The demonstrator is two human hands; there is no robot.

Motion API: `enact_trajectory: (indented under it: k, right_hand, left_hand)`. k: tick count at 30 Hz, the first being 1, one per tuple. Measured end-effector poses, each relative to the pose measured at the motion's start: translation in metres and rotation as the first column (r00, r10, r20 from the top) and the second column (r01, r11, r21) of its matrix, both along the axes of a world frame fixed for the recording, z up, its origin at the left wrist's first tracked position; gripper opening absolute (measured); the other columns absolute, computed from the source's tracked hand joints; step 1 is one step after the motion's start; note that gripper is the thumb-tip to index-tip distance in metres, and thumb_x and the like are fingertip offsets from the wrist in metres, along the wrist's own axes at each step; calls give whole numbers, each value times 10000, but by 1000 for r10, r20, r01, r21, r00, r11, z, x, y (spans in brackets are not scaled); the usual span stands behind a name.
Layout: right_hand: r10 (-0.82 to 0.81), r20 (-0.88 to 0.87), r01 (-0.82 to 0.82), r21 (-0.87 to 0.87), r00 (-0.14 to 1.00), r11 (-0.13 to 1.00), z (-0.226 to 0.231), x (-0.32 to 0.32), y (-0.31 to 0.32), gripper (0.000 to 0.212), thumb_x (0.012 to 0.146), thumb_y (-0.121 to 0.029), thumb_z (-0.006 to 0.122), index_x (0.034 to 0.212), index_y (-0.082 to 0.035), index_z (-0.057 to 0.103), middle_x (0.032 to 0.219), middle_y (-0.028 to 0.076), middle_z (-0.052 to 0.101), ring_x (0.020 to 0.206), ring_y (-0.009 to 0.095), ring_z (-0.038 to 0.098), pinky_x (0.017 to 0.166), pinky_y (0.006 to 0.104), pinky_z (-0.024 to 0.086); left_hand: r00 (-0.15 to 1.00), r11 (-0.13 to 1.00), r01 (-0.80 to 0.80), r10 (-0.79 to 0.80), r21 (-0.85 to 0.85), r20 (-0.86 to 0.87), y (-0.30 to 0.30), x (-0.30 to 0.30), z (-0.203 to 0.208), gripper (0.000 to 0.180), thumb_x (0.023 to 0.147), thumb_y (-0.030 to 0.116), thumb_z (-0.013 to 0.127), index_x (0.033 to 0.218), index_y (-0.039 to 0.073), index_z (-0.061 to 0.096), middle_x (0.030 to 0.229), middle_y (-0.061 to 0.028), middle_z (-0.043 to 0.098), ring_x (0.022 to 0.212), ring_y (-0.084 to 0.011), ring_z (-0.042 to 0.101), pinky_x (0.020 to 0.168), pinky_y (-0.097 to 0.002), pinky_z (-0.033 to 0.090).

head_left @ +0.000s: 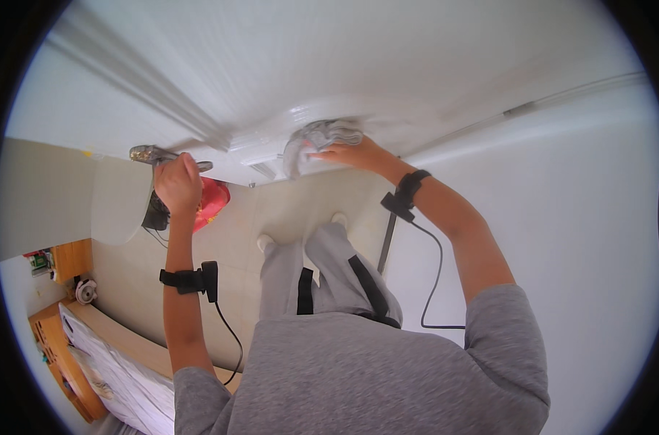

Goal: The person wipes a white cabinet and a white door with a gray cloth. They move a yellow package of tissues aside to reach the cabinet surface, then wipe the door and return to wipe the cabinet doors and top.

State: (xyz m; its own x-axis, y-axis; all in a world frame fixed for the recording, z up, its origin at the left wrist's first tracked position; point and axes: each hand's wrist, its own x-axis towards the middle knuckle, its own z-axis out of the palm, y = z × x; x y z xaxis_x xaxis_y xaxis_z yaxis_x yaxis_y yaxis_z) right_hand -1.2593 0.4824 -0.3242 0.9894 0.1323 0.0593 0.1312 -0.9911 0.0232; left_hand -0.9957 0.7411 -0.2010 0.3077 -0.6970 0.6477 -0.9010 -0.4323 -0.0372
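Observation:
A white door (293, 65) with moulded panel lines stands upright before me. At its left part, my left hand (177, 185) is closed around a metal door handle (146, 154), whose ends show on either side of the fist. My right hand (360, 154) presses a folded grey cloth (323, 136) against the door's surface. Its fingers are bent around the cloth's near side, and one loose fold hangs down beside them. The fingertips under the cloth are hidden.
Beyond my left hand, a red bag (212, 201) and a dark object (155, 214) with wires rest low down. A white wall (561, 217) rises close at my right. Lower left are a bed (130, 384) with a wooden headboard and a small fan (86, 291).

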Motion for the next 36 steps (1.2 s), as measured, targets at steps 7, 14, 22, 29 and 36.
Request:
enact_trajectory:
  k: [7, 14, 22, 29, 36]
  right_hand:
    - [-212, 295, 239, -60, 932, 969, -36, -108, -81, 459, 774, -72, 524, 1207, -224, 528, 1305, -74, 457, 1139, 141, 435, 948, 344, 344]
    - [-925, 47, 527, 810, 377, 256, -102, -88, -28, 450, 721, -9, 590, 1154, -111, 529, 1188, 102, 516, 968, 292, 531, 840, 403, 429]
    - [-750, -572, -448, 604, 333, -659, -28, 47, 47, 532, 821, -143, 598, 1277, -84, 330, 1162, 115, 490, 985, 216, 529, 827, 331, 456]
    - [-879, -456, 10, 888, 136, -459, -58, 98, 83, 413, 810, -207, 609, 1173, -45, 498, 1148, 168, 551, 1063, 284, 533, 884, 334, 414]
    - [-971, -189, 203, 966, 145, -158, -111, 59, 33, 292, 716, -170, 651, 953, -8, 604, 974, 163, 574, 932, 331, 562, 792, 373, 455]
  left_hand:
    - [995, 994, -102, 102, -28, -11, -21, 16, -23, 361, 895, 212, 426, 602, 42, 550, 601, -135, 556, 603, -351, 503, 600, -461, 391]
    - [985, 986, -160, 162, 40, -51, -16, 16, -23, 394, 895, 234, 418, 586, 37, 564, 626, -147, 572, 630, -371, 505, 592, -482, 380]
    - [996, 995, -70, 73, 72, -42, -19, 27, -14, 363, 887, 234, 436, 582, 54, 519, 578, -120, 534, 575, -335, 494, 603, -437, 394]
    - [998, 994, 53, -49, 93, -43, -20, 23, 5, 291, 874, 233, 457, 624, 90, 501, 542, -77, 482, 534, -286, 476, 624, -373, 386]
    - [998, 988, 24, -16, 152, -54, -23, 35, -2, 315, 892, 263, 443, 650, 85, 535, 593, -85, 531, 583, -304, 492, 630, -401, 394]
